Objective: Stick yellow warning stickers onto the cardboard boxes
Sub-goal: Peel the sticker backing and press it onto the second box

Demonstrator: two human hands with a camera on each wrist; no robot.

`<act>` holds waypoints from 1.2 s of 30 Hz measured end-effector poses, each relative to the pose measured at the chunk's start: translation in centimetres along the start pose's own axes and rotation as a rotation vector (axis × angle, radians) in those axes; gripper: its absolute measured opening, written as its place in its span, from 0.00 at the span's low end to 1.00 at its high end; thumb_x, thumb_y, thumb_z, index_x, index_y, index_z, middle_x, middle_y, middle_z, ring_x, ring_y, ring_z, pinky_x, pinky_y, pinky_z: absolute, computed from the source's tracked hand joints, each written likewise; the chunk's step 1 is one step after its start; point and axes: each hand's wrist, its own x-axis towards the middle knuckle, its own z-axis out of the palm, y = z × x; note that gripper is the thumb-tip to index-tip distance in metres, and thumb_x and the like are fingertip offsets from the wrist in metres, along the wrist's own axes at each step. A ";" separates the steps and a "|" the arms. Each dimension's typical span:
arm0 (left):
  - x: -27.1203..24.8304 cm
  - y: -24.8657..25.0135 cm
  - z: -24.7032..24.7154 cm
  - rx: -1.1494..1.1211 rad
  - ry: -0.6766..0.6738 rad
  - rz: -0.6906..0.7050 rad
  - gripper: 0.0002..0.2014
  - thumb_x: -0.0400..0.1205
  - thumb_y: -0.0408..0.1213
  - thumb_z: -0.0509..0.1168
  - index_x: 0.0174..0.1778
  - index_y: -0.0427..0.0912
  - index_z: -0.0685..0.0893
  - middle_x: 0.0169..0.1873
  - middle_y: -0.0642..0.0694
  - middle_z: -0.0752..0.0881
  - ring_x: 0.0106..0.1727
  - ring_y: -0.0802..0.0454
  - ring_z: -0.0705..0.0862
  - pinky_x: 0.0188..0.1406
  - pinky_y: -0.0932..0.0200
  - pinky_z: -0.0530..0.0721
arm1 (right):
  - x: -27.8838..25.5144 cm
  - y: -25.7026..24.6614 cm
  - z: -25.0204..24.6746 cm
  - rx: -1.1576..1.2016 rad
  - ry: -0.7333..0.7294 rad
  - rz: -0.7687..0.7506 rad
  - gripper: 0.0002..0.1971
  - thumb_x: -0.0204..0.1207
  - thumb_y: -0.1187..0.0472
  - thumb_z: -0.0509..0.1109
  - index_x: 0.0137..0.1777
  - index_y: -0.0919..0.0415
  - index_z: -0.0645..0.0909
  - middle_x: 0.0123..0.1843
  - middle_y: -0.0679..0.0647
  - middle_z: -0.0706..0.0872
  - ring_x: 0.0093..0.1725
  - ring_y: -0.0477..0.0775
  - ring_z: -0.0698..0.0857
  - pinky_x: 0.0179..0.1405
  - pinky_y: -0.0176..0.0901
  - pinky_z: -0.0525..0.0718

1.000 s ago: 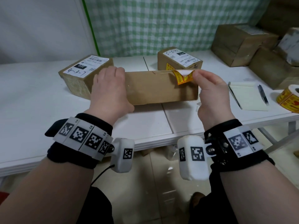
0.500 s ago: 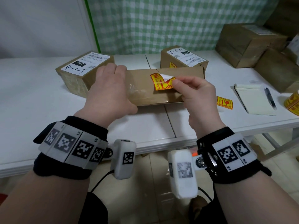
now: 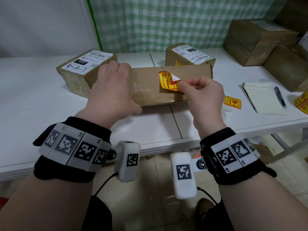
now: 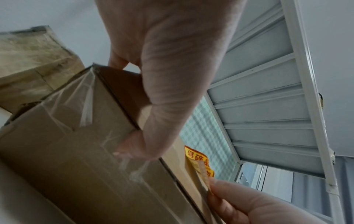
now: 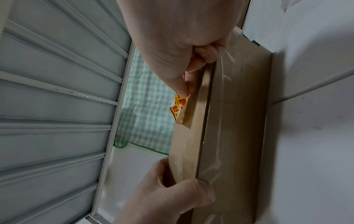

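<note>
left hand: the left hand (image 3: 115, 90) is clamped over the left end of the long brown cardboard box (image 3: 150, 90) at frame centre, fingers curled over its far top edge, thumb on the near face; the box is tipped up on the white bench (image 3: 33, 100).
right hand: the right hand (image 3: 204, 97) is closed in a pinch on the lower right corner of the yellow warning sticker with red print (image 3: 167, 81).
sticker: its left part is laid against the near face of the box, just right of centre; its upper right corner is curled back, white underside showing. whether the left part is already bonded cannot be told.
risk, crease: if the curled corner is pressed down as it lies, a fold or a bubble would likely be trapped.
risk, skew: a pull from the pinch while the box is held at one end only could drag the sticker crooked or let the box pivot.
risk, fingers: the adhesive could cling to the pinching fingertips when the grip is released.
count, boxes: five cardboard boxes are seen: the held one, two labelled ones behind it, two at the upper right.
count, stickers: three stickers are seen: the pinched one, one on the box behind, one loose on the bench at right; a sticker roll (image 3: 302, 101) is cut off at the right edge.
count, other: one notepad (image 3: 261, 99), one pen (image 3: 280, 95).
</note>
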 end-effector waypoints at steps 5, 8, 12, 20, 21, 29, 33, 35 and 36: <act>0.1 0.0 0.0 0.005 -0.007 -0.002 0.45 0.58 0.44 0.79 0.70 0.39 0.66 0.65 0.41 0.69 0.69 0.40 0.63 0.61 0.49 0.70 | 0.1 0.1 0.3 -0.096 0.019 -0.049 0.08 0.65 0.55 0.79 0.30 0.48 0.82 0.25 0.40 0.80 0.29 0.40 0.78 0.42 0.38 0.81; 0.1 0.0 0.1 0.009 -0.008 -0.002 0.46 0.58 0.44 0.79 0.70 0.40 0.66 0.65 0.41 0.69 0.69 0.40 0.64 0.61 0.50 0.70 | 0.0 0.1 0.3 -0.162 0.031 -0.097 0.07 0.66 0.52 0.79 0.32 0.49 0.83 0.25 0.41 0.80 0.30 0.41 0.79 0.38 0.35 0.77; 0.1 -0.1 0.1 0.001 -0.003 -0.001 0.45 0.58 0.44 0.79 0.70 0.39 0.67 0.64 0.40 0.69 0.69 0.40 0.63 0.61 0.49 0.70 | -0.3 -0.2 0.3 -0.349 0.051 -0.185 0.09 0.68 0.45 0.75 0.35 0.48 0.81 0.25 0.40 0.77 0.35 0.44 0.80 0.31 0.35 0.70; 0.2 0.0 0.2 0.004 0.008 -0.009 0.46 0.57 0.45 0.79 0.70 0.40 0.67 0.64 0.40 0.69 0.68 0.39 0.64 0.60 0.48 0.71 | -0.5 0.4 0.1 -0.439 0.209 -0.532 0.15 0.67 0.46 0.75 0.40 0.57 0.80 0.36 0.50 0.83 0.43 0.56 0.79 0.42 0.42 0.70; 0.3 -0.1 0.3 0.003 0.013 -0.004 0.46 0.56 0.45 0.79 0.69 0.40 0.67 0.64 0.40 0.69 0.68 0.39 0.64 0.60 0.48 0.71 | -1.0 0.3 0.3 -0.400 0.162 -0.652 0.14 0.68 0.47 0.75 0.37 0.59 0.81 0.33 0.52 0.84 0.39 0.55 0.78 0.41 0.41 0.70; 0.3 -0.4 0.5 -0.014 0.035 0.019 0.49 0.54 0.50 0.81 0.69 0.39 0.67 0.64 0.39 0.70 0.68 0.38 0.65 0.64 0.46 0.70 | -2.5 1.3 1.0 -0.714 -0.404 -0.803 0.41 0.75 0.35 0.56 0.81 0.63 0.62 0.82 0.58 0.66 0.82 0.55 0.63 0.82 0.55 0.44; 0.3 -0.4 0.4 -0.017 0.029 0.017 0.47 0.56 0.46 0.80 0.69 0.40 0.67 0.64 0.39 0.70 0.68 0.38 0.65 0.61 0.46 0.71 | -2.1 1.6 0.9 -0.811 -0.427 -0.695 0.44 0.76 0.32 0.49 0.84 0.60 0.45 0.87 0.54 0.47 0.85 0.53 0.44 0.81 0.59 0.35; 0.3 -0.5 0.4 -0.020 0.024 0.014 0.47 0.56 0.44 0.80 0.70 0.40 0.67 0.64 0.39 0.70 0.68 0.38 0.64 0.62 0.46 0.71 | -1.8 1.6 0.7 -0.855 -0.404 -0.648 0.43 0.76 0.32 0.47 0.84 0.58 0.43 0.87 0.53 0.44 0.85 0.52 0.41 0.80 0.60 0.34; 0.3 -0.5 0.3 -0.019 0.023 0.014 0.47 0.56 0.44 0.80 0.70 0.40 0.67 0.64 0.39 0.70 0.68 0.38 0.64 0.62 0.47 0.71 | -1.6 1.5 0.6 -0.874 -0.389 -0.620 0.43 0.76 0.32 0.46 0.84 0.58 0.42 0.87 0.52 0.42 0.85 0.52 0.41 0.80 0.60 0.34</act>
